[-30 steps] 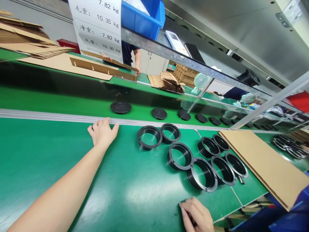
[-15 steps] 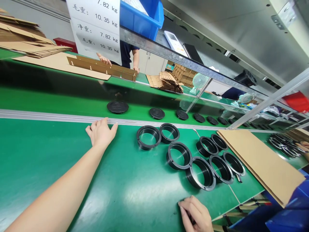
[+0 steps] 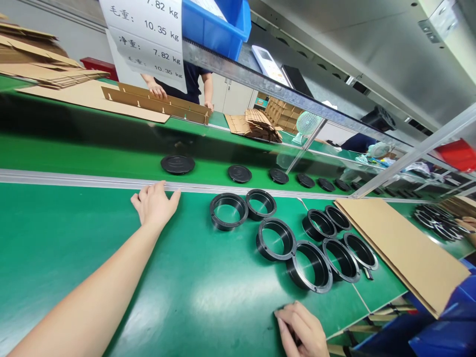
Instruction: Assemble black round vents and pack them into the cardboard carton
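Observation:
My left hand (image 3: 155, 206) lies palm down at the grey metal rail (image 3: 92, 181), fingers spread and fingertips on the rail, holding nothing. Just beyond it, on the green belt, is the nearest flat black round lid (image 3: 177, 164), apart from my fingers. At the bottom of the view, my right hand (image 3: 302, 329) rests on the green table with its fingers curled in and nothing visible in them. Several black flanged rings stand between and to the right of my hands; the nearest to my right hand is one black ring (image 3: 327, 275), not touched.
More black lids (image 3: 239, 173) lie in a row along the belt. Flat cardboard (image 3: 401, 248) covers the table's right end. Overhead hang a blue bin (image 3: 219, 29) and a printed paper sheet (image 3: 148, 39). Across the belt, a co-worker handles a cardboard strip (image 3: 148, 103).
The black lids on the belt have shifted slightly left. Across the belt, the co-worker's hand has moved along the cardboard strip. My hands and the black rings have stayed in place.

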{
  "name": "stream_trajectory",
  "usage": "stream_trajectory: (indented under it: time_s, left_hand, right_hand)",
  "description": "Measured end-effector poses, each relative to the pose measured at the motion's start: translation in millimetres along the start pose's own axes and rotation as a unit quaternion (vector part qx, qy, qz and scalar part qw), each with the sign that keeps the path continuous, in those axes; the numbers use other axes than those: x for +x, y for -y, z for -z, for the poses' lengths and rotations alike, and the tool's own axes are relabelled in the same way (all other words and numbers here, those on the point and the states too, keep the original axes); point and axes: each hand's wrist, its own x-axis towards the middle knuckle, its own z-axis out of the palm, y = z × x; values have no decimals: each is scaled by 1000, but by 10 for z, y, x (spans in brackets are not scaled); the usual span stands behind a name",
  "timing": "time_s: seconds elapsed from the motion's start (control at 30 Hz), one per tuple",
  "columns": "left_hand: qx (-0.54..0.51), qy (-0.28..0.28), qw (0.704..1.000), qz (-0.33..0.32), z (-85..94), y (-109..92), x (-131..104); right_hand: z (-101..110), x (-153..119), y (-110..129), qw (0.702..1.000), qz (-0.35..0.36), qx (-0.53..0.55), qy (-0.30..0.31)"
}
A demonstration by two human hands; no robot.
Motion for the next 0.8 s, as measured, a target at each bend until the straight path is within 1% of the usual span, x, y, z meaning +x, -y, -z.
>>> stream_trajectory:
  time_s: [0.4,0.8]
  left_hand:
    - [1,5,1000,7,55,-42,-31]
    - [0,2,1000,2,37,-28,-20]
  right_hand:
    - [-2,7,7,1000,-5,-5,-5]
    - [3,-14,-7,1000,-1,-13,-5]
